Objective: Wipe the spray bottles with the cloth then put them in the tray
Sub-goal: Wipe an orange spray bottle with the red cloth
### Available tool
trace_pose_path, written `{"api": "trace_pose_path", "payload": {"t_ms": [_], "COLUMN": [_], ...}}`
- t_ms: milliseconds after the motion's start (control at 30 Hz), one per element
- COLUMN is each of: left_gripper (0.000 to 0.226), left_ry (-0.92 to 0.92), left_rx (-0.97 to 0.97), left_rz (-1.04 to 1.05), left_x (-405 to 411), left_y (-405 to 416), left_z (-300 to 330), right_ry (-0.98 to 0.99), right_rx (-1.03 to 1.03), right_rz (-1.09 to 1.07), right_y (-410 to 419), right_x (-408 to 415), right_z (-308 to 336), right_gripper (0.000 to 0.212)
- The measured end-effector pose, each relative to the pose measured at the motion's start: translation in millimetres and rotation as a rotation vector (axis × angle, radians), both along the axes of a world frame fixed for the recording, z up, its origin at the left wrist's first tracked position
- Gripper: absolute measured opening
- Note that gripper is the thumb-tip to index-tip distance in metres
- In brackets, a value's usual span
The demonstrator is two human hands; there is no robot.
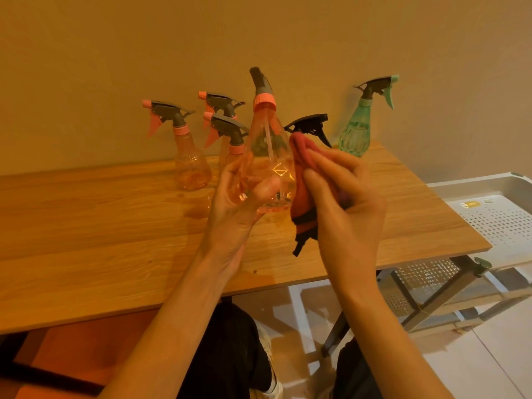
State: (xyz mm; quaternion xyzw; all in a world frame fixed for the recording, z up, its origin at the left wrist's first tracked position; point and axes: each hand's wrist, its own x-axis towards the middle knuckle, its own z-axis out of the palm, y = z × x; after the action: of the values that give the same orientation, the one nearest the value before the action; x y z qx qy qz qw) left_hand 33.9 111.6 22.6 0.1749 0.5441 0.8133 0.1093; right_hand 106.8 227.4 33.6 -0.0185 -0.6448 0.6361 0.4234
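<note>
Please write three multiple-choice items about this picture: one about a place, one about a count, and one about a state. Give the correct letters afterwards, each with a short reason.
1. Where is the white perforated plastic tray?
A. In the middle of the table
B. Beside the right end of the wooden table, lower than its top
C. Under the left hand

2. How many spray bottles with pink collars stand on the table, not counting the one that is held?
A. One
B. Three
C. Six

3. What is the state of the clear pink spray bottle in the left hand?
A. Lying in the tray
B. Standing on the table
C. Held up while the right hand presses the red cloth on it

Answers: 1 B, the tray shows past the table's right edge. 2 B, three pink-collared heads show behind the hands. 3 C, the fingers curl round the bottle above the tabletop.
</note>
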Motion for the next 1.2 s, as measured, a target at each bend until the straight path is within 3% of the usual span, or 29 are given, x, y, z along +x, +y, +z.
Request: {"api": "trace_pose_path", "payload": {"t_ms": [200,433,733,1000,1200], "left_gripper": [0.110,0.111,0.078,0.098,0.083], "left_ry": [0.016,0.017,0.043,0.022,0.023], "left_rx": [0.032,0.096,0.038,0.052,0.058], "left_rz": [0.003,-0.040,-0.091,-0.085,-0.080], "left_x": [-6,-5,-2,-3,-4], "left_y": [3,4,4,6,3], "left_z": [7,10,12,16,15], "right_ry": [-0.007,0.017,0.038,0.066,0.055], "right_rx": [0.037,-0.064,-0.041,0.150,0.085], "right_rz": [0.005,-0.038,-0.043,-0.071,-0.001], "right_y": [-10,1,-7,-13,-6], "right_x": [12,1,7,7,-2], "right_z": [-13,-1,-3,-6,10], "right_gripper": [0.024,0.026,0.028,0.026,0.027]}}
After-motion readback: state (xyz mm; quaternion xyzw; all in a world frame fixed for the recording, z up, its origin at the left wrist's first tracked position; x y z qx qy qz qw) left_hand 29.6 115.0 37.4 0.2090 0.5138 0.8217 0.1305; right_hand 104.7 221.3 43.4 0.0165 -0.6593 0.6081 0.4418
